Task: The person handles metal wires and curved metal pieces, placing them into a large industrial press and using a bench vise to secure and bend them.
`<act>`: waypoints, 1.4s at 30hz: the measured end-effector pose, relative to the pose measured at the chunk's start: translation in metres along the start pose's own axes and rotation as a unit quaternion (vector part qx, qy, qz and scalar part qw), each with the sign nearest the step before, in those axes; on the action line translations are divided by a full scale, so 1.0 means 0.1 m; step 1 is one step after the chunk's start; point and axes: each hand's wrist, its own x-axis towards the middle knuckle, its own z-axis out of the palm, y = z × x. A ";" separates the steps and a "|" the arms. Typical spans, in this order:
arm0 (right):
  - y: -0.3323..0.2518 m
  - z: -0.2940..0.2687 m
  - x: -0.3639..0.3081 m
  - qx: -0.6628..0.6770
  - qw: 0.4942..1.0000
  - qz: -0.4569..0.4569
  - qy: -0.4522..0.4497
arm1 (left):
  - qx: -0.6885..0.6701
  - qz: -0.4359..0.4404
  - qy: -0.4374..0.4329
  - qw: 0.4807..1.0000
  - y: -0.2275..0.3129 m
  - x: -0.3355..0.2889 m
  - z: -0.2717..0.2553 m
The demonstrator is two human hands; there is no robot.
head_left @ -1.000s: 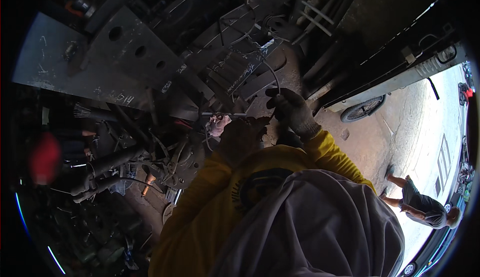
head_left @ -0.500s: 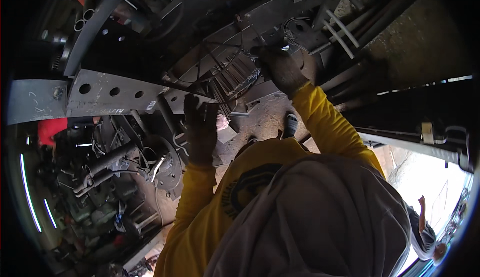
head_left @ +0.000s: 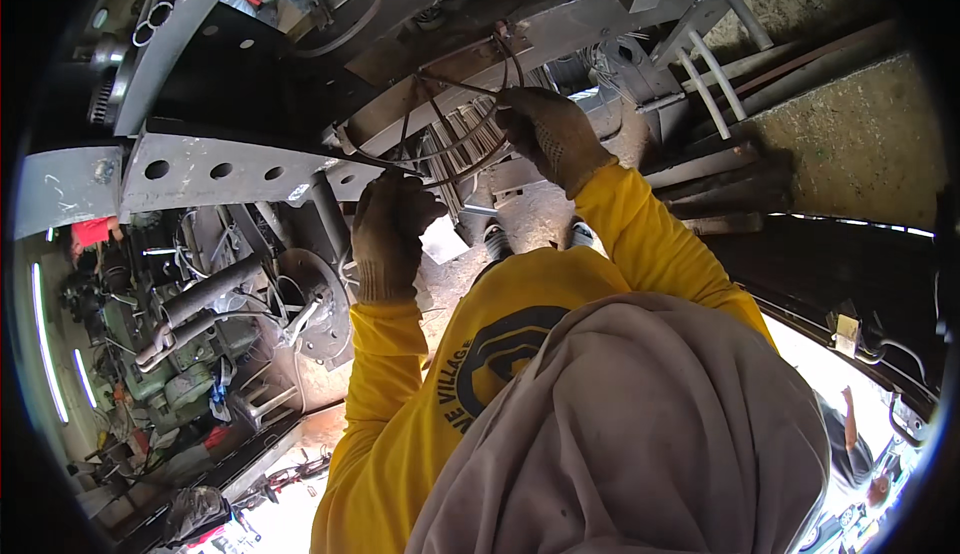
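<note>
Both my hands wear brownish knit work gloves. Between them is a thin metal rod frame (head_left: 460, 144) with curved hoops and straight struts. My right hand (head_left: 555, 134) has its fingers curled round the frame's right side. At its lower left end, my left hand (head_left: 388, 234) is closed on it, though the fingertips are partly hidden. Close by the left hand runs a grey steel beam (head_left: 190, 176) with a row of round holes. Under the frame lies a stack of thin metal strips (head_left: 462, 169).
A round flange with a pipe (head_left: 318, 304) stands left of my left arm. Parallel bars (head_left: 708, 89) stick out at upper right, beside a rough wall (head_left: 850, 124). My feet (head_left: 497, 242) are on the floor below. A person (head_left: 850, 444) is at the lower right.
My left hand has come up to the rod frame and its spread fingers have closed. The right hand has shifted slightly left. The picture is brighter.
</note>
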 end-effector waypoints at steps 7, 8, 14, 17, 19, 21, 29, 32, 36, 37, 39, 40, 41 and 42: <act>-0.35 0.19 0.06 0.196 0.948 0.229 0.102 | -0.354 -0.240 0.066 0.901 0.18 0.28 -0.14; -0.41 0.19 0.07 0.161 0.953 0.239 0.096 | -0.357 -0.241 0.065 0.900 0.13 0.28 -0.16; -0.49 0.19 0.09 -0.004 0.975 0.217 0.054 | -0.423 -0.221 0.000 0.879 -0.14 0.35 -0.26; -0.54 0.25 0.08 -0.012 0.978 0.201 0.060 | -0.445 -0.222 0.018 0.867 -0.13 0.37 -0.26; -0.55 0.26 0.09 -0.006 0.973 0.220 0.074 | -0.441 -0.223 -0.005 0.870 -0.13 0.36 -0.27; -0.49 0.19 0.10 0.011 0.976 0.212 0.047 | -0.431 -0.218 -0.004 0.876 -0.11 0.37 -0.28; -0.48 0.18 0.08 -0.063 0.984 0.168 0.022 | -0.393 -0.217 0.025 0.893 0.00 0.39 -0.26; -0.56 0.26 0.08 -0.045 0.980 0.191 0.035 | -0.404 -0.216 0.033 0.888 0.01 0.36 -0.24; -0.51 0.23 0.09 -0.019 0.977 0.206 0.043 | -0.400 -0.195 0.051 0.894 0.04 0.36 -0.19; -0.49 0.20 0.09 -0.018 0.978 0.205 0.043 | -0.406 -0.178 0.055 0.895 0.05 0.36 -0.18; -0.43 0.14 0.09 0.009 0.979 0.200 0.024 | -0.413 -0.175 0.066 0.891 0.13 0.36 -0.15; -0.39 0.12 0.09 0.011 0.980 0.199 0.024 | -0.422 -0.173 0.077 0.887 0.16 0.35 -0.14; -0.34 0.11 0.09 0.001 0.981 0.190 0.027 | -0.420 -0.172 0.076 0.888 0.16 0.35 -0.14; -0.31 0.10 0.08 -0.010 0.983 0.180 0.029 | -0.425 -0.162 0.067 0.888 0.16 0.34 -0.15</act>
